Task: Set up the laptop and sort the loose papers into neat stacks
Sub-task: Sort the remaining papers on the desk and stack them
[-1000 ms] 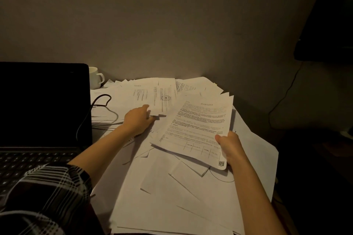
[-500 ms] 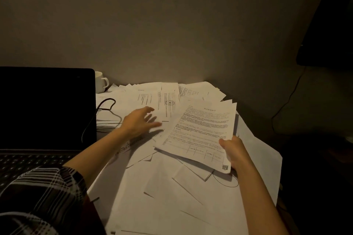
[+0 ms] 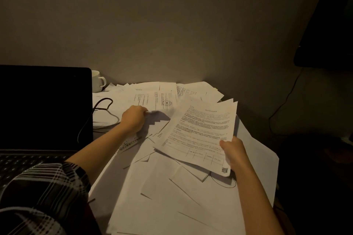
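Note:
An open black laptop with a dark screen stands at the left, its keyboard in the near left corner. Loose white papers cover the table in a messy spread. My right hand grips a fanned bundle of printed sheets by its near right corner, held above the spread. My left hand reaches to the far middle and pinches the near edge of a stamped printed sheet lying on the pile.
A white mug stands behind the laptop screen by the wall. A black cable loops over the papers beside the laptop. The table's right edge drops into darkness. A dark object hangs at the upper right.
My left hand had its fingers spread above the pile and has now closed on the edge of the stamped sheet. The bundle in my right hand has barely moved.

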